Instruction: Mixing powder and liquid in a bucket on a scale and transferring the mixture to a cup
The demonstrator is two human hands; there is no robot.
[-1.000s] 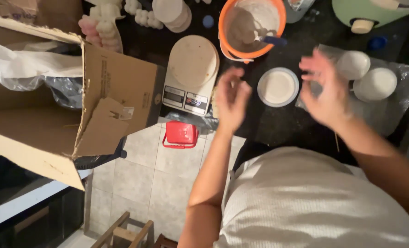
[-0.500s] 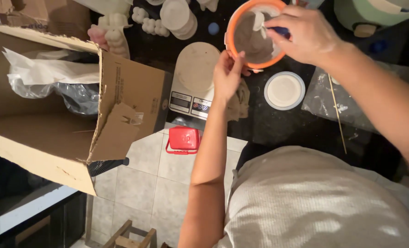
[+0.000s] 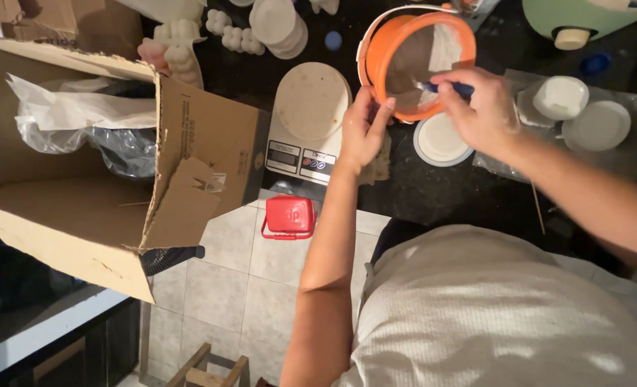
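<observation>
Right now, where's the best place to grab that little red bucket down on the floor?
Probably by the red bucket's thin handle, from straight above. It sits upright on the tiled floor with its lid facing up, and the handle lies folded along the near edge, so fingers could hook under it there. Both hands are busy at the orange bowl.

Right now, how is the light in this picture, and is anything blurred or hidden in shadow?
Head view: light falls from above, bright on the cardboard box and the white shirt; the dark counter swallows detail; the left hand and right hand at the orange bowl are fairly sharp; lower left corner is deep shadow.
</observation>
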